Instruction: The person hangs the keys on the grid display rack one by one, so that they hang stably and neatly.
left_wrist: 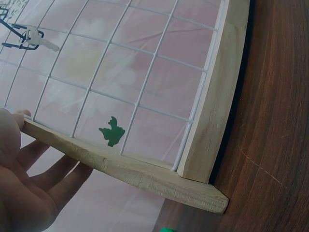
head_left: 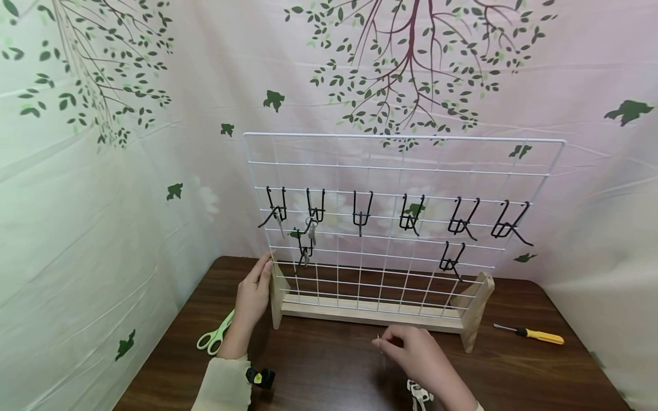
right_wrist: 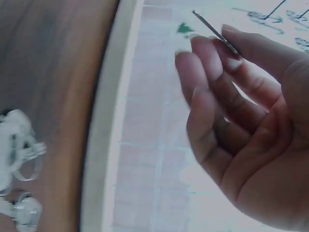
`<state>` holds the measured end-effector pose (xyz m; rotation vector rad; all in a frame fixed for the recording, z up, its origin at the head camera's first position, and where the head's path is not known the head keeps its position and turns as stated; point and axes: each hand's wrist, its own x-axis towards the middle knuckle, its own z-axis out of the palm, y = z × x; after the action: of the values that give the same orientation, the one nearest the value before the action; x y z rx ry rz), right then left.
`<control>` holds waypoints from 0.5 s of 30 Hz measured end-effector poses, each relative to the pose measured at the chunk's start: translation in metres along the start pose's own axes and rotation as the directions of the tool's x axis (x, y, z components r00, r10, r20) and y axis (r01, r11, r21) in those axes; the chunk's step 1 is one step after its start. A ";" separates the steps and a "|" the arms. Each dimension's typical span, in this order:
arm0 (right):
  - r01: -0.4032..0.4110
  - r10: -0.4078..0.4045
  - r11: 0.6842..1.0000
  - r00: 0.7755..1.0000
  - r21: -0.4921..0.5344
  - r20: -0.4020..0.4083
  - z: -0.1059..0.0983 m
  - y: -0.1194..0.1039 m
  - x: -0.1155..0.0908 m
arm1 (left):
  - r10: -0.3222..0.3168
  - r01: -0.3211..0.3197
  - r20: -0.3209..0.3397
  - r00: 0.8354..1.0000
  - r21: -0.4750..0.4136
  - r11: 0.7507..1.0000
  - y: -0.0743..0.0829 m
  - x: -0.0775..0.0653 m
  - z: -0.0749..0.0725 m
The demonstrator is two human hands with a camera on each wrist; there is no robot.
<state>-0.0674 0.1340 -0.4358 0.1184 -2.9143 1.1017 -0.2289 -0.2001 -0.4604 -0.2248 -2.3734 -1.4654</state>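
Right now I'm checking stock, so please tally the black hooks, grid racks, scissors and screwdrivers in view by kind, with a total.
Black hooks: 8 (6 in the upper row, 2 lower)
Grid rack on a wooden stand: 1
Green scissors: 1 pair
Yellow-handled screwdriver: 1
Total: 11

No lettering, brand, number or sign can be read on anything in the three views.

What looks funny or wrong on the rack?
Nothing looks spilled or broken. Only the lower left hook and lower right hook look a bit odd, because they hang beneath the row of six hooks.
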 end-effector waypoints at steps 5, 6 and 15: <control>0.074 -0.071 0.996 0.996 0.052 -0.055 -0.009 -0.023 -0.003 | 0.004 -0.004 0.001 1.000 -0.001 1.000 0.000 0.000 0.000; 0.093 -0.089 0.994 0.994 0.060 -0.065 -0.011 -0.027 -0.004 | 0.003 -0.003 0.001 1.000 -0.002 1.000 0.000 0.000 0.000; 0.252 -0.239 0.967 0.950 0.041 -0.201 -0.027 -0.058 -0.007 | 0.007 -0.007 0.004 1.000 -0.004 1.000 0.001 0.000 -0.001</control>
<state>-0.0564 0.1084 -0.3777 0.3440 -2.6055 1.1003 -0.2284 -0.2002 -0.4590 -0.2370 -2.3706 -1.4687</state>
